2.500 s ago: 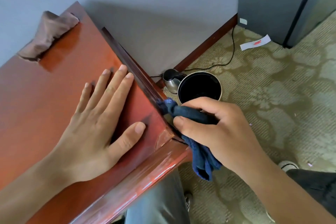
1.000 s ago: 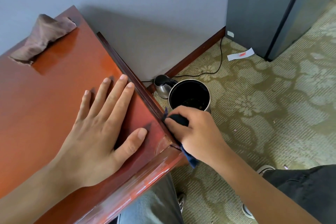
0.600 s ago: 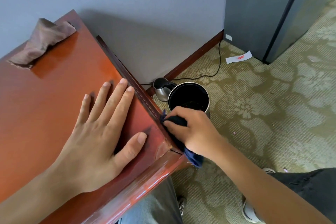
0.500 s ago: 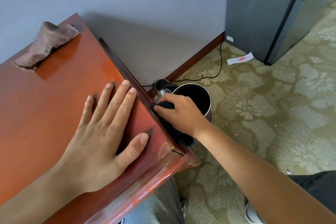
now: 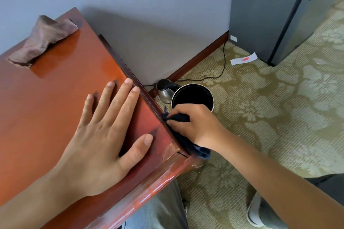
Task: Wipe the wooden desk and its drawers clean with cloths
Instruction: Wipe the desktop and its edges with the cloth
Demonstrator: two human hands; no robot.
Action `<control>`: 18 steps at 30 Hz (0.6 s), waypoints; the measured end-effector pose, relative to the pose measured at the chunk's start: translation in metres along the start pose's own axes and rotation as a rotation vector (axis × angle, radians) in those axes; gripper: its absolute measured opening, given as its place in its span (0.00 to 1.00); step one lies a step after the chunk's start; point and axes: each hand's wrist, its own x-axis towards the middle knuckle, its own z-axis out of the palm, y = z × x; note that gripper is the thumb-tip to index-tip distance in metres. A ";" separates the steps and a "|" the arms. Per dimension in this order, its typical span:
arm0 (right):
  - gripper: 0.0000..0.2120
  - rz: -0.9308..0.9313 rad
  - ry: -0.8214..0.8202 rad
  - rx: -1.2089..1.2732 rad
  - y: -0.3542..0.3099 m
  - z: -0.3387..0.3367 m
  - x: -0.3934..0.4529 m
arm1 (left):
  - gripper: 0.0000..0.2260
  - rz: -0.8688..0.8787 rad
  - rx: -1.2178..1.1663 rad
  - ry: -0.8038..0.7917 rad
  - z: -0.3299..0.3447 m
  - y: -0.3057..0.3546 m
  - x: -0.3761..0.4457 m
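Gripping the blue cloth [image 5: 177, 118], right hand [image 5: 195, 126] presses it against the desk [image 5: 55, 89] edge (left hand [image 5: 104, 135] flat).

A dark waste bin [image 5: 192, 96] stands on the patterned carpet [image 5: 279, 117] just beyond the grip, a steel kettle [image 5: 164, 90] touching its left side. Far right, a grey mini fridge [image 5: 270, 15] with a paper slip [image 5: 243, 59] beside it.

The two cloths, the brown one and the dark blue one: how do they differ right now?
The crumpled brown cloth lies untouched on the far corner of the red-brown wooden desk; the dark blue cloth is bunched in the right hand and pressed against the desk's side edge. The brown one shows whole; the blue one is mostly hidden. Both are soft, wrinkled fabric.
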 end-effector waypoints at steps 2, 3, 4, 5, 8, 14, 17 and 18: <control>0.05 -0.058 0.054 -0.083 -0.004 0.010 0.040 | 0.37 -0.003 -0.001 0.002 0.000 0.001 0.000; 0.07 -0.079 0.076 -0.129 -0.008 0.014 0.057 | 0.37 -0.006 -0.003 0.001 0.000 0.001 0.000; 0.08 -0.085 0.092 -0.174 -0.012 0.017 0.070 | 0.37 -0.008 -0.004 0.000 0.000 0.001 0.000; 0.09 -0.080 0.102 -0.201 -0.013 0.020 0.079 | 0.37 -0.009 -0.003 -0.003 0.000 0.001 0.000; 0.09 -0.072 0.120 -0.134 -0.012 0.020 0.067 | 0.37 -0.012 -0.003 -0.006 -0.001 0.000 0.000; 0.03 0.046 -0.060 0.184 0.011 -0.006 -0.049 | 0.37 -0.009 -0.008 -0.002 0.000 0.001 0.000; 0.01 0.035 -0.058 0.168 0.012 -0.006 -0.053 | 0.37 -0.009 -0.013 0.002 0.000 0.002 0.000; 0.01 0.013 -0.033 0.122 0.010 -0.003 -0.042 | 0.37 -0.011 -0.012 0.000 -0.001 0.002 0.000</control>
